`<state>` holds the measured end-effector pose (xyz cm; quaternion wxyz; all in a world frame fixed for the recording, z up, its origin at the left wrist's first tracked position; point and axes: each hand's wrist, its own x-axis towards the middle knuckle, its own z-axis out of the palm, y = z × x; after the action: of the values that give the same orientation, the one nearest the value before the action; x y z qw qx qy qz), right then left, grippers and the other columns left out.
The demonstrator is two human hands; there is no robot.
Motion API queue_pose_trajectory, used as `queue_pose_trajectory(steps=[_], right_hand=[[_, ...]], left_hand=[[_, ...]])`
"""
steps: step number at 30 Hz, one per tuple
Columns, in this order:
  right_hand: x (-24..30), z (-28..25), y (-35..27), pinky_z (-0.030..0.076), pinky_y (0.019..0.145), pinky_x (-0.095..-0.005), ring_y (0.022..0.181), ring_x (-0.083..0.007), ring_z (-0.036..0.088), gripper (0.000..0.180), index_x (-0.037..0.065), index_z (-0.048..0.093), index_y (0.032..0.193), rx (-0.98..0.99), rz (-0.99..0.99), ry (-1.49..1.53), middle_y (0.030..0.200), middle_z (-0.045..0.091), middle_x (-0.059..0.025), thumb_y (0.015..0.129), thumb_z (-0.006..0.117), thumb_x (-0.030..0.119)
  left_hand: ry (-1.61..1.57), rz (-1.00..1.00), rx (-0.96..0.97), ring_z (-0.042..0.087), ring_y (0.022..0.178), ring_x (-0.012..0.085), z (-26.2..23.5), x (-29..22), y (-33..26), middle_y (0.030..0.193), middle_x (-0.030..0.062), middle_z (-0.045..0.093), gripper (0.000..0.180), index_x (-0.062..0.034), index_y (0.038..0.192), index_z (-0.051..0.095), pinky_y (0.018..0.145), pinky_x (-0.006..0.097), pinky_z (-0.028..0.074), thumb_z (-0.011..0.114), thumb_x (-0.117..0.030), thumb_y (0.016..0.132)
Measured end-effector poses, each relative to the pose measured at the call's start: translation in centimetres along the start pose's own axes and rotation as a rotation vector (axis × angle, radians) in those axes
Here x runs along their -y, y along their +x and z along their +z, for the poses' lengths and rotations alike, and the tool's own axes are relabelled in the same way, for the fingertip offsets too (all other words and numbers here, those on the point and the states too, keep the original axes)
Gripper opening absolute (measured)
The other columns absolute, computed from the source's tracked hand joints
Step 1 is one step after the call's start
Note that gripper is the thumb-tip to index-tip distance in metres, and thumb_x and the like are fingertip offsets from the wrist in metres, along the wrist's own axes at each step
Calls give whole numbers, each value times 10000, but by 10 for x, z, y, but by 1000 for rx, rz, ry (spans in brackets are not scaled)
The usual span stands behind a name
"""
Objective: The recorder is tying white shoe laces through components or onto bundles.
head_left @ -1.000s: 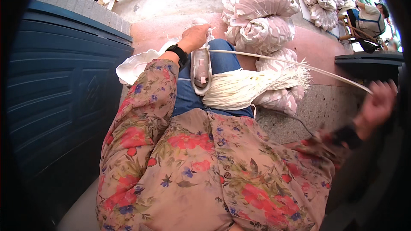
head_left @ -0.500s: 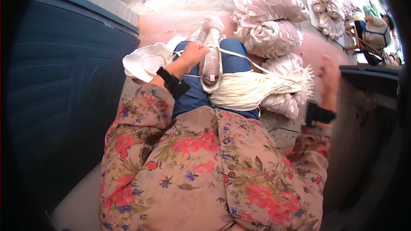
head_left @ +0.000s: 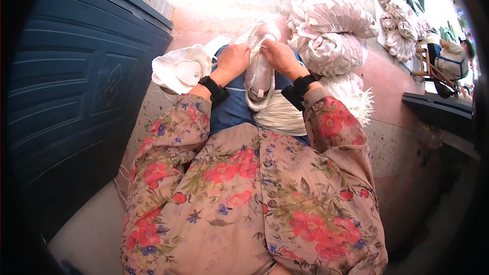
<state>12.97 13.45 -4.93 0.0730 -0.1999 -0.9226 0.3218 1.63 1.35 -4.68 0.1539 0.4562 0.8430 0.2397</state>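
Observation:
A pale pink and white shoe upper (head_left: 259, 77) lies lengthwise between my knees, its heel end toward me. My left hand (head_left: 233, 62) is closed at its left edge, fingertips pinching a white shoelace (head_left: 254, 48) over the upper. From the other side my right hand (head_left: 281, 59) pinches the lace too, close to the left fingertips. The exact grip is partly hidden by the fingers. Across my right thigh rests a thick bundle of cream laces (head_left: 280, 114), its frayed ends spilling past my right forearm.
Left of my knee lies a white shoe piece (head_left: 179, 69). Rolled stacks of pinkish uppers (head_left: 331, 30) sit on the floor ahead to the right, with more stacks (head_left: 402, 25) beyond. A blue panelled door (head_left: 97, 71) stands close on my left. A seated person (head_left: 452, 60) is far right.
My right hand has come in from far out on the right to the shoe upper. The long lace stretched to the right is no longer visible there. My left hand stays near the upper.

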Motion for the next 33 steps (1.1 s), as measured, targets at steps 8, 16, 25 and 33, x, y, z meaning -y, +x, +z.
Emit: queue_pose_trajectory(steps=[8,16,25,33], right_hand=[[-10,6,-2,424,699,-435,810,-394,539,241,25,555,891,-32,139,217,810,570,-239,796,510,242],[-7,10,-4,419,700,-434,812,-391,538,244,21,542,897,-84,129,230,809,568,-240,804,506,244],[2,1,-13,422,634,-385,703,-328,552,277,-28,532,828,-198,328,452,749,579,-201,834,483,245],[21,17,-27,363,451,-245,470,-82,446,247,-4,614,744,65,590,843,552,515,-15,836,486,186]], left_hand=[[68,-31,61,595,723,338,-4,-11,-2,742,182,605,218,-63,800,607,625,432,469,470,-232,799],[102,63,94,596,716,347,-8,-11,-1,747,184,607,204,-66,809,601,617,433,470,446,-199,796],[147,16,53,597,679,326,-3,-12,3,713,169,599,180,-78,800,601,599,428,469,473,-205,793],[266,217,-50,549,806,287,-11,-24,-20,826,105,611,248,-63,802,600,659,409,430,578,-299,731]])
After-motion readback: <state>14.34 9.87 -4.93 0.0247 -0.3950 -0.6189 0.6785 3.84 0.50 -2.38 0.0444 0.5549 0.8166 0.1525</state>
